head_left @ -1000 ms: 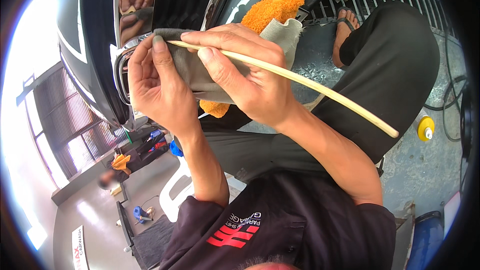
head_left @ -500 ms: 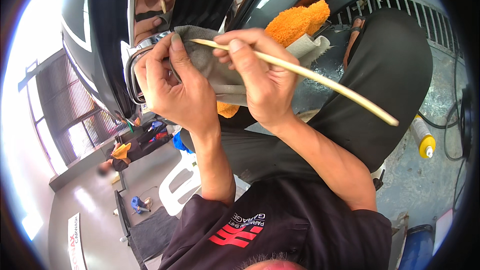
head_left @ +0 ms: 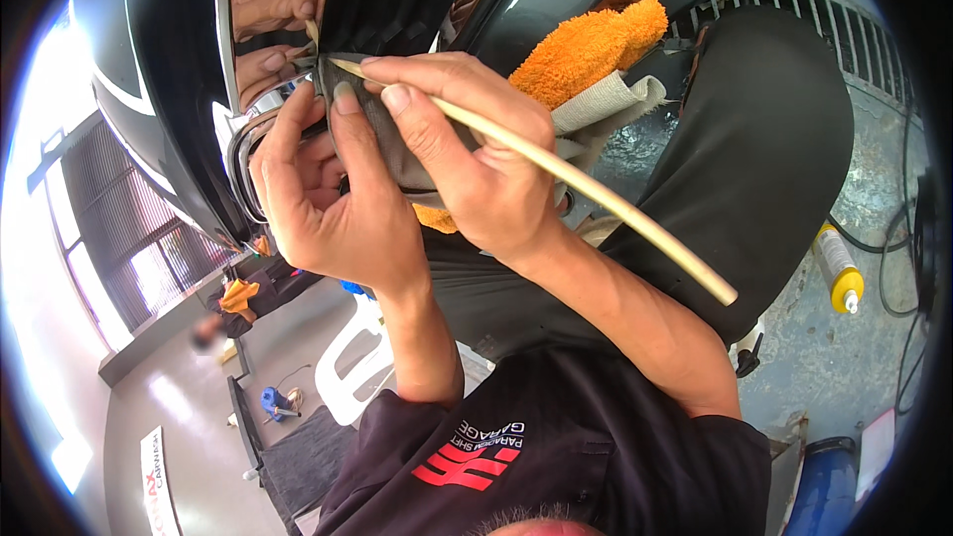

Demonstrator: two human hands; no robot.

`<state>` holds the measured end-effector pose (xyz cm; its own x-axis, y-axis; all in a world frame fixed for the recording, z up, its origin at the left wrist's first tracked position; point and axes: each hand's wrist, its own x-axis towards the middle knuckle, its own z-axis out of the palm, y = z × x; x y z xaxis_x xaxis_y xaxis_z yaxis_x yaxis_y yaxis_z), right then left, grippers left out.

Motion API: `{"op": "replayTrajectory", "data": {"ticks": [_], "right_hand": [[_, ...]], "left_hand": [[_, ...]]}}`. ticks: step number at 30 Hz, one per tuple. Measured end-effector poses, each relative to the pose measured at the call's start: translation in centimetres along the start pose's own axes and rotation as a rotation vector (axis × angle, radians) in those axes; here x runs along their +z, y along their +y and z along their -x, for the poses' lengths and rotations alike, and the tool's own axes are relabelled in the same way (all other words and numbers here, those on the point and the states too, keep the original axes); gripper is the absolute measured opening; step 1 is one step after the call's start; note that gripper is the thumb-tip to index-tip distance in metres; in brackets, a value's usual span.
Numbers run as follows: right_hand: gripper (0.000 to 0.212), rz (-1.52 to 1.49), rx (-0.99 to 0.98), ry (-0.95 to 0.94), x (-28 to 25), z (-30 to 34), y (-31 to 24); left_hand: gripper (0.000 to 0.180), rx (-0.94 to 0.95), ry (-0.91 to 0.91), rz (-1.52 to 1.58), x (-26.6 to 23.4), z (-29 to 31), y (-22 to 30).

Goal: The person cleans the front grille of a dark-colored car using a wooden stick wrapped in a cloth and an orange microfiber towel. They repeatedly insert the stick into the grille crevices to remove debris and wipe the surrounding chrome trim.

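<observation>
My right hand (head_left: 481, 154) is closed round a pale wooden stick (head_left: 606, 194), pen-like. The stick's pointed tip presses on a grey cloth (head_left: 397, 144) at the seam between glossy chrome trim (head_left: 273, 15) and a black patterned car panel (head_left: 392, 0). My left hand (head_left: 342, 203) pinches the near edge of that cloth between thumb and fingers, just below the tip. Part of the cloth is hidden behind my hands. Under it, an orange microfibre towel (head_left: 596, 45) shows beyond my right hand.
A yellow-capped bottle (head_left: 839, 268) lies on the floor at right, near a black hose (head_left: 879, 250). A metal drain grate (head_left: 789, 2) crosses the far right. At left are a white plastic chair (head_left: 342, 367) and, farther off, another person holding an orange cloth (head_left: 238, 296).
Both hands have moved left along the car with the stick and cloth. The stick's tip now sits at the chrome trim's edge, and its blunt end has swung lower and to the left.
</observation>
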<state>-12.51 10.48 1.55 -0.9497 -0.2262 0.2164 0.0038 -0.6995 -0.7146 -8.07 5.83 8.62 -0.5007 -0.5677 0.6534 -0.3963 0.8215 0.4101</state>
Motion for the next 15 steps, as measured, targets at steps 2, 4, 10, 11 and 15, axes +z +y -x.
{"op": "replayTrajectory", "data": {"ticks": [2,4,10,11,15], "right_hand": [[0.021,0.021,-0.037,0.009,0.3,0.0,0.4],[0.022,0.014,-0.058,0.014,0.5,-0.1,0.7],[0.03,0.182,-0.277,-0.048,1.0,-0.5,1.2],[0.032,0.201,-0.313,-0.057,1.0,-0.6,1.3],[0.033,0.232,-0.362,-0.097,0.7,-1.2,1.1]], "left_hand": [[0.028,-0.028,-0.014,0.049,0.1,0.6,0.0],[0.03,-0.075,-0.021,0.115,0.3,1.2,0.1],[0.03,-0.366,-0.109,0.331,-1.3,3.7,-0.3],[0.029,-0.442,-0.159,0.469,-1.4,3.9,-0.4],[0.034,-0.619,-0.294,0.729,-1.6,4.5,-0.8]]}}
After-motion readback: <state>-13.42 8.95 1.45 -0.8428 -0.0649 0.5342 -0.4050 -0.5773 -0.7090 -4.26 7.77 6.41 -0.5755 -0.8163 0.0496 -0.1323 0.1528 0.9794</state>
